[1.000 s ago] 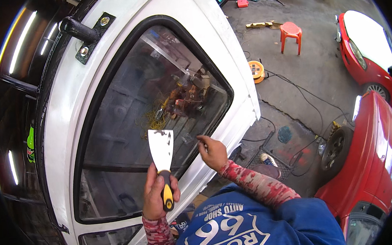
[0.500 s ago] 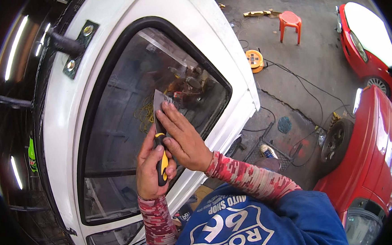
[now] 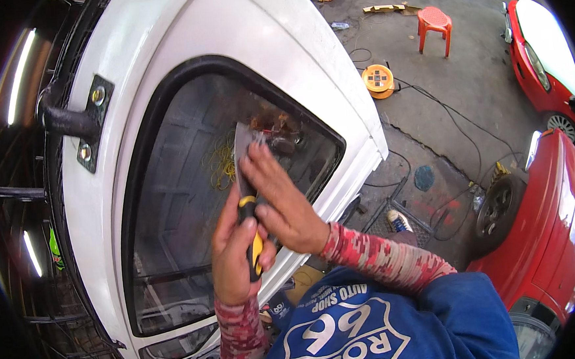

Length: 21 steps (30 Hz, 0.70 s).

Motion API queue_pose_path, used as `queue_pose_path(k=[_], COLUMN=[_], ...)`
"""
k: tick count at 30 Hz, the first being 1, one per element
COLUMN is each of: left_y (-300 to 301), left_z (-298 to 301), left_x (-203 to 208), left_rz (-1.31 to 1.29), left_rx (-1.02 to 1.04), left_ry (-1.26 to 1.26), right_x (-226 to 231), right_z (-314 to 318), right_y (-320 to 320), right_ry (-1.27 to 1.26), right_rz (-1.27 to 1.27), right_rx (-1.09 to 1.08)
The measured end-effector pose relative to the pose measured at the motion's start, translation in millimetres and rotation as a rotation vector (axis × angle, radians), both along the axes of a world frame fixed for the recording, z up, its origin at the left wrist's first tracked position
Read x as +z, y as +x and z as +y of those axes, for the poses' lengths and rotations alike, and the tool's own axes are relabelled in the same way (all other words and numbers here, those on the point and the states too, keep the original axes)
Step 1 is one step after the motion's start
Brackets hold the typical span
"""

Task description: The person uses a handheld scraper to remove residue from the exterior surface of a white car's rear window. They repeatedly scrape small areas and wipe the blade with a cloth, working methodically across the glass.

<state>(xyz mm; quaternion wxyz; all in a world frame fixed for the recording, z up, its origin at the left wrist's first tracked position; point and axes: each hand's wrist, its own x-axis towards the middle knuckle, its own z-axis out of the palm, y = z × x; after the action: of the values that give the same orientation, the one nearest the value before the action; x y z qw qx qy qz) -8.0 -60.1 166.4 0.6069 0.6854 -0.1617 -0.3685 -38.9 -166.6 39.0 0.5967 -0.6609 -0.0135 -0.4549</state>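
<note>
My left hand [image 3: 232, 265] is wrapped round the black and yellow handle of a putty knife [image 3: 241, 157], its flat metal blade pointing away from me. Against the blade's right side lie the outstretched fingers of my right hand [image 3: 288, 212]; its thumb is near the handle. Both hands are over the side window [image 3: 182, 179] of a white vehicle body [image 3: 278, 22]. Black rubber trim [image 3: 154, 115] frames the dark glass. Whether any compound is between the right fingertips and the blade is hard to make out.
Right of the vehicle, a red stool [image 3: 434, 20] and an orange cable reel [image 3: 378, 80] stand on the concrete floor, with cables trailing. Farther right are a red car [image 3: 546, 210] and a loose wheel [image 3: 497, 213]. A black bracket [image 3: 86, 122] projects from the vehicle's left side.
The whole view has shifted a little. My right fingers have moved slightly on the blade, while my left hand keeps its grip on the putty knife.
</note>
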Motion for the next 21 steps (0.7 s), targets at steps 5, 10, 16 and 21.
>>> queue_pose_path(k=[5, 10, 16, 21], left_y=[-1.1, -5.4, 1.3, -3.7], left_z=[-6.0, 1.1, -3.1, -7.1], left_x=[-3.4, 12.3, -6.8, -8.8], left_rz=[0.025, 0.058, 0.063, 0.045], left_rx=[0.038, 0.068, 0.038, 0.051], left_ry=[0.02, 0.076, 0.041, 0.042], right_x=[-2.9, -2.2, -9.7, -14.5], right_z=[3.3, -2.6, -7.5, -6.2], right_y=[1.4, -0.1, -3.3, 1.4], right_ry=[0.028, 0.017, 0.002, 0.045], right_rz=[-0.015, -0.014, -0.004, -0.005], right_rx=[0.025, 0.064, 0.069, 0.034])
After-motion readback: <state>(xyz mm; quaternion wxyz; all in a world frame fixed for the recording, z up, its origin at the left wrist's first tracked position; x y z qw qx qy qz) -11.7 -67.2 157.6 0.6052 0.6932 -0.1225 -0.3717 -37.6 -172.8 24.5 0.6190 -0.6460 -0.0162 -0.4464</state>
